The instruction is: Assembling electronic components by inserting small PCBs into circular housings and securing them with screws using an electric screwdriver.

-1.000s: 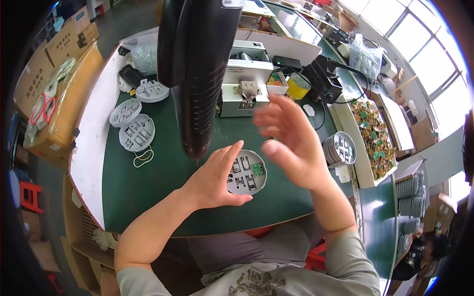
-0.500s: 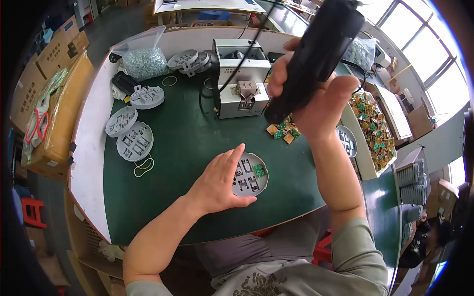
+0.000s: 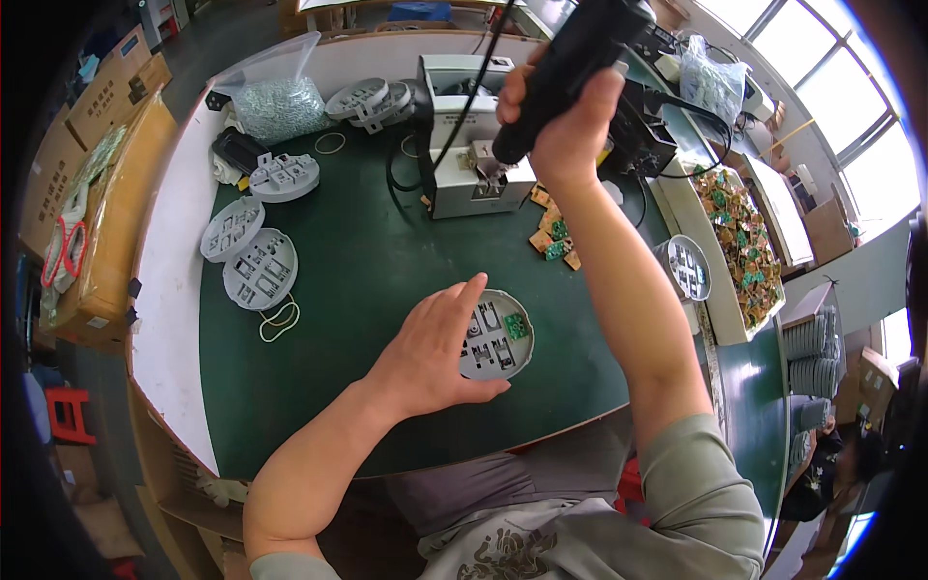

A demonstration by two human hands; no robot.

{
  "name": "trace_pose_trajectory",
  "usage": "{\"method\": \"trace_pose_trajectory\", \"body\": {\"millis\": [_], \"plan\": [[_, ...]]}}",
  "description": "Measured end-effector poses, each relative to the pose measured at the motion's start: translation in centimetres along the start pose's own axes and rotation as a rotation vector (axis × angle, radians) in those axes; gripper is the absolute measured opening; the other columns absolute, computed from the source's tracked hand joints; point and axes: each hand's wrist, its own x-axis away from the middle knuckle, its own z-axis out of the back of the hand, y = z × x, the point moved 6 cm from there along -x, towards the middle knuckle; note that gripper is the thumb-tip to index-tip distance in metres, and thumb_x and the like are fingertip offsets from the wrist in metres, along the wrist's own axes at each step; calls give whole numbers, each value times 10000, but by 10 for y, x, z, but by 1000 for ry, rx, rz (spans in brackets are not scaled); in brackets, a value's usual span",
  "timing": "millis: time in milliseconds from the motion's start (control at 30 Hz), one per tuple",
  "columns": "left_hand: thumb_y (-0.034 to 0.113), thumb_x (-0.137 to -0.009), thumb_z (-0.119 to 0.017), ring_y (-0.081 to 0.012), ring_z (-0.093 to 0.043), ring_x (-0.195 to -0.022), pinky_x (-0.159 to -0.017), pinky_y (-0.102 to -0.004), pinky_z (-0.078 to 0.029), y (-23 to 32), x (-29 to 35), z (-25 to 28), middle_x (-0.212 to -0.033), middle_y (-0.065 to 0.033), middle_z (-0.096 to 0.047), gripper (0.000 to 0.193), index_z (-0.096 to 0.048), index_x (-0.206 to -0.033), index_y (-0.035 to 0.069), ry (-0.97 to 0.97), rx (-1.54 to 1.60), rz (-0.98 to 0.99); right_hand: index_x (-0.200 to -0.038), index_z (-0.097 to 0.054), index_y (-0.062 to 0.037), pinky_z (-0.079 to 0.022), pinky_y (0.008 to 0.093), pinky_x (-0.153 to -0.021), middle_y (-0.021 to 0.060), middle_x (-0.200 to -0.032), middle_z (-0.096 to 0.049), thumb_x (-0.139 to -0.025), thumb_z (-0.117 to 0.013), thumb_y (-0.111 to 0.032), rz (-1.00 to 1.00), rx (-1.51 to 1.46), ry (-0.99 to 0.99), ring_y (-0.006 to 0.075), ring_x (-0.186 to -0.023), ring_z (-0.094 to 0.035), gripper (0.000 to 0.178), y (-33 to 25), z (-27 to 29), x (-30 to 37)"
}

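Note:
My right hand (image 3: 572, 135) is wrapped round a black electric screwdriver (image 3: 565, 82), raised over the grey-white box-shaped machine (image 3: 474, 188). The screwdriver's lower end is close to the metal block at the machine's front; the exact contact of its tip is too small to tell. My left hand (image 3: 425, 348) is open, thumb and fingers spread around the left side of a round grey fixture (image 3: 522, 353) on the table. That hand hides part of the fixture. One small green circuit board (image 3: 516, 326) sits in the fixture's upper right slot, and dark metal parts fill other slots.
Several round grey fixtures (image 3: 261, 271) lie at the left and back of the green table (image 3: 387, 242). A bag of small metal pieces (image 3: 280, 111) stands at the back left. Loose circuit boards (image 3: 553, 232) lie beside the machine; a tray (image 3: 730, 324) full of them is at right.
My right hand has moved the electric screwdriver away from me and left, toward the machine's front. My left hand has stayed beside the fixture, and the view has shifted slightly.

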Motion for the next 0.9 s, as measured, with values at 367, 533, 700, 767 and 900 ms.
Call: {"method": "trace_pose_trajectory", "body": {"millis": [367, 533, 700, 767, 900], "plan": [[421, -760, -851, -346, -494, -1353, -1173, -443, -371, -1, 5, -1, -1508, -203, -465, 1098, -271, -1593, 2, 28, -32, -29, -1078, -569, -59, -420, 344, -526, 77, -690, -599, -812, -416, -928, -317, -408, -98, 165, -507, -504, 922, -59, -4, 67], [418, -760, -845, -336, -492, -1360, -1173, -444, -372, 1, 2, -1, -1511, -199, -464, 1082, -286, -1590, 8, 47, -90, -69, -1088, -575, -46, -415, 317, -492, 83, -671, -600, -790, -444, -950, -243, -352, -136, 159, -495, -492, 961, -69, -2, 106], [419, -758, -845, -333, -492, -1364, -1172, -445, -374, 1, 2, -1, -1514, -196, -463, 1070, -301, -1585, 12, 42, -106, -61, -1083, -581, -41, -411, 301, -471, 86, -659, -597, -780, -463, -963, -268, -302, -63, 151, -482, -477, 978, -61, -2, 118], [417, -756, -847, -332, -492, -1364, -1172, -446, -375, 2, 1, -2, -1515, -195, -462, 1067, -306, -1582, 13, 44, -112, -59, -1081, -583, -40, -413, 300, -472, 89, -661, -599, -780, -468, -964, -270, -271, -54, 150, -477, -472, 978, -60, -1, 120], [413, -753, -850, -332, -494, -1365, -1171, -446, -377, 3, 1, -2, -1517, -194, -462, 1063, -313, -1579, 14, 39, -114, -55, -1077, -586, -39, -416, 298, -472, 89, -664, -601, -782, -465, -966, -263, -231, -61, 151, -472, -469, 981, -59, -1, 122]]}}
